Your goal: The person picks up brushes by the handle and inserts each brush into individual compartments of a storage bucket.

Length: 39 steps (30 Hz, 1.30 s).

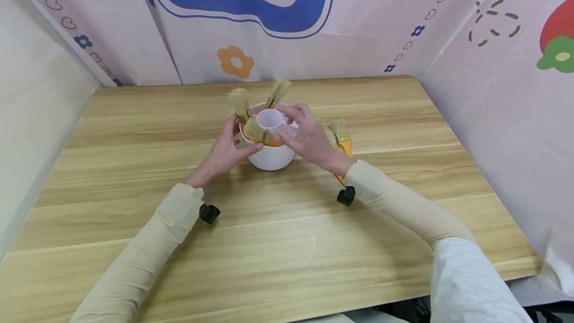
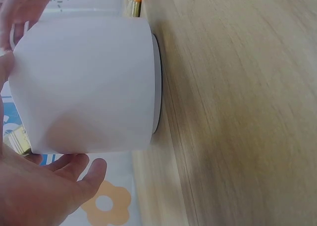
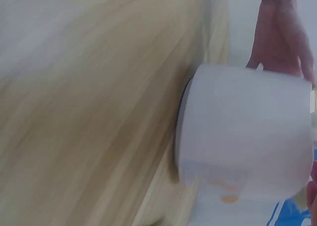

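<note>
A round white pot (image 1: 271,160) stands on the table and holds several paintbrushes (image 1: 239,101), their bristles sticking up past the rim. My left hand (image 1: 226,148) grips the pot's left side, thumb at the front rim, fingers round the wall; the left wrist view shows those fingers against its side. A small white cup (image 1: 269,118) sits over the pot's mouth among the bristles. My right hand (image 1: 309,136) pinches this cup on its right side, where the left wrist view shows a thin white handle between the fingers. The cup's lower part is hidden.
Two more paintbrushes (image 1: 343,138) with orange handles lie on the wooden table (image 1: 278,243) right of the pot, partly behind the right forearm. White printed sheets (image 1: 358,39) enclose the table's back and sides. A small black camera (image 1: 346,196) hangs at the right wrist.
</note>
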Tool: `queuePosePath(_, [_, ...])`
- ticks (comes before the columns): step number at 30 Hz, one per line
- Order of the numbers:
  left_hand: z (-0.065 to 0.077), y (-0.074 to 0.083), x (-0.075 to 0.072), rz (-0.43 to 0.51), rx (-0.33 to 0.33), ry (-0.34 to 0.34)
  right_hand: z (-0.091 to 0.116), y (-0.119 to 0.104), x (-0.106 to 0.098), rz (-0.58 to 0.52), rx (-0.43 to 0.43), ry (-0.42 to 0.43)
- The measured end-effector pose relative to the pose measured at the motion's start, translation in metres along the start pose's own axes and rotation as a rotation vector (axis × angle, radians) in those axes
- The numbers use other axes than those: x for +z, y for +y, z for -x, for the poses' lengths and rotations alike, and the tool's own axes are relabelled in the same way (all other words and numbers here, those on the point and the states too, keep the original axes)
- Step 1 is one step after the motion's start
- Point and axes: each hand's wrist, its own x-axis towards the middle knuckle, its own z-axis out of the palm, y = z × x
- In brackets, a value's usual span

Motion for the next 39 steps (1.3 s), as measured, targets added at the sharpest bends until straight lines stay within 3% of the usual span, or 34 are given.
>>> queuePosePath(10, [-0.001,-0.001,-0.001,0.007,-0.010,-0.007,0.026,0.029,-0.024,0.064,0.209,0.002])
queuePosePath(16, [-0.001,-0.002,-0.002,0.012,-0.008,-0.007,0.041,0.048,-0.039,0.162,0.354,-0.045])
queuePosePath(26, [-0.003,-0.001,-0.002,0.026,-0.015,-0.016,0.057,0.073,-0.060,0.328,0.656,-0.232])
queuePosePath(39, [-0.001,0.001,0.000,0.012,0.012,-0.007,0.057,0.081,-0.066,0.391,0.848,-0.512])
